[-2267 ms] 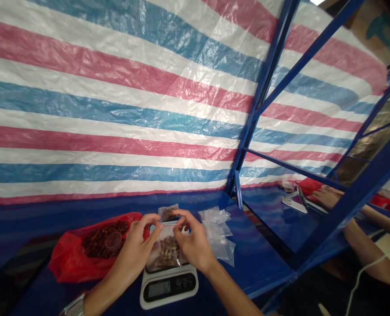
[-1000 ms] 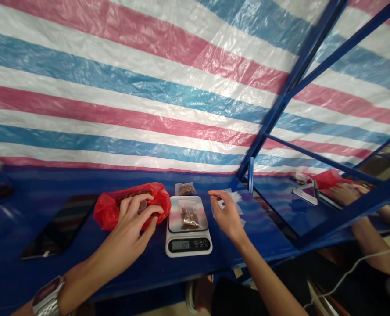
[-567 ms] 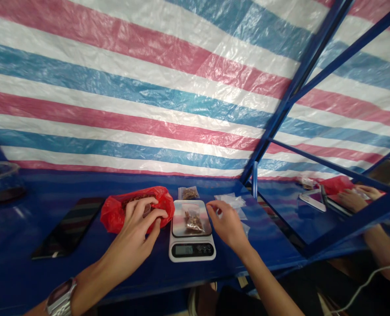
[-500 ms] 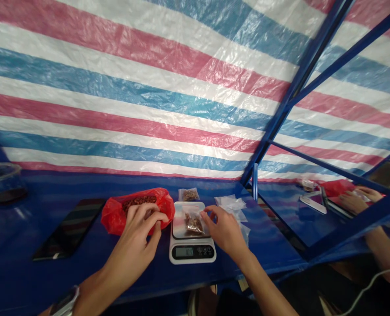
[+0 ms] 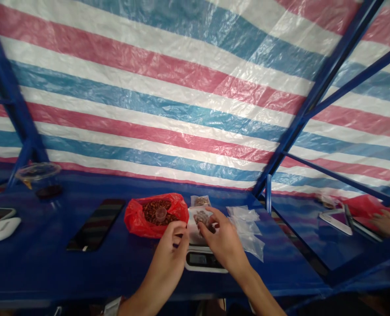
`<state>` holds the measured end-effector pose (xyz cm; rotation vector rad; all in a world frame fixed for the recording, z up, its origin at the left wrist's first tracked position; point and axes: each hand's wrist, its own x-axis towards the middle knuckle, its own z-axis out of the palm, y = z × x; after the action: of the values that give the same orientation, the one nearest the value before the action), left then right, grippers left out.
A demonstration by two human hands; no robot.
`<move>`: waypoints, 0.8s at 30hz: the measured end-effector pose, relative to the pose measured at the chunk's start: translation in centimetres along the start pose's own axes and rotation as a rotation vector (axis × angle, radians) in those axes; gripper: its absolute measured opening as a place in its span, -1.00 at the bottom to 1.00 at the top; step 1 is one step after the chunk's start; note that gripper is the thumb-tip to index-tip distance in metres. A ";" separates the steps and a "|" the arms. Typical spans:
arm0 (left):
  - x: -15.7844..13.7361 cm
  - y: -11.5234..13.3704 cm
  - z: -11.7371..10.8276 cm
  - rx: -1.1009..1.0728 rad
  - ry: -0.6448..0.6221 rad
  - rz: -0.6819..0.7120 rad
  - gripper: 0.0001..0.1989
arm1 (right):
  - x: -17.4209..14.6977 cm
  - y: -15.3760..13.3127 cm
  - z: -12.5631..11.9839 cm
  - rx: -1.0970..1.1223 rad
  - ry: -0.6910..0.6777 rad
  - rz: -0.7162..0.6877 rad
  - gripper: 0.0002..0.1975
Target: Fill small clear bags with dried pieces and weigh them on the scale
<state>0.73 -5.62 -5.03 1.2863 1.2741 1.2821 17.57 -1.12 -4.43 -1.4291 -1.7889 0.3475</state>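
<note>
My right hand [image 5: 227, 239] has its thumb and fingers closed round a small clear bag [image 5: 201, 218] with small brownish pieces in it. The bag is over the pan of a white kitchen scale [image 5: 196, 239], whose dark display cannot be read. At the left edge of the scale, my left hand [image 5: 170, 256] is pinched; whatever its fingertips hold is too small to make out. A red plastic bag [image 5: 134, 219] lies open just beyond that hand. It is full of reddish-brown beans [image 5: 155, 206], with a small clear cup [image 5: 161, 214] resting on them.
Behind the scale lies another filled bag [image 5: 200, 201]. Several flat clear bags [image 5: 247, 226] lie to the right. Leftward are a black phone [image 5: 98, 224], a clear container [image 5: 40, 177] and a white case [image 5: 2, 230]. Another person's hand [image 5: 387, 221] is beyond the blue frame [image 5: 300, 118].
My left hand has moved from over the red bag to the scale's edge, uncovering the cup. My right hand has closed further over the small bag. The view has shifted left.
</note>
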 end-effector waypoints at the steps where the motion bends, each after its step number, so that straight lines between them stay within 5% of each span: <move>1: 0.4 -0.2 0.0 -0.069 -0.001 -0.055 -0.56 | 0.0 -0.3 0.1 0.057 0.009 -0.032 -0.54; 5: 0.7 -1.0 0.1 -0.232 0.006 -0.128 -0.41 | -0.2 -2.2 1.4 0.153 0.008 -0.125 -0.42; 9: 0.5 -0.8 0.0 -0.345 0.143 -0.141 -0.36 | 0.2 -4.3 3.6 0.207 -0.107 -0.128 -0.39; 16: 2.1 -0.8 -2.2 -0.552 0.218 -0.305 -0.45 | 2.7 -5.8 6.8 0.128 -0.370 -0.295 -0.43; 24: 2.5 -2.0 -4.1 -0.688 0.234 -0.452 -0.52 | 3.9 -7.3 8.2 0.002 -0.423 -0.273 -0.36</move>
<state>-3.69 -3.26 -6.53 0.3480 1.0508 1.3809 6.49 2.23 -3.35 -1.1452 -2.2898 0.5365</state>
